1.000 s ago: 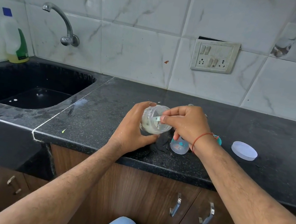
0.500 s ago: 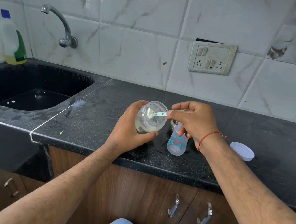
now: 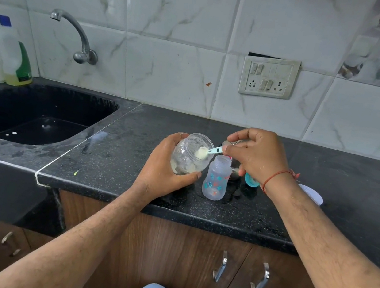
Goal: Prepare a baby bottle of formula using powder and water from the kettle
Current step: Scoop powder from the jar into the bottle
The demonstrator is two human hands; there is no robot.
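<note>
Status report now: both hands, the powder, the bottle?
Left hand grips tilted powder jar. Right hand pinches scoop, heaped, at jar mouth. Baby bottle upright, open, no powder visible. Nothing in the way.

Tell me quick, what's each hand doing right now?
Left hand: grips the tilted jar.
Right hand: pinches the scoop, loaded with powder.

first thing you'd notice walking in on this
Mid-counter, the left hand holds a tilted clear jar while the right hand pinches a small blue scoop heaped with pale powder at the jar's mouth. Just right of the jar, an open baby bottle stands upright on the black countertop. The dark sink fills the left side.
</note>
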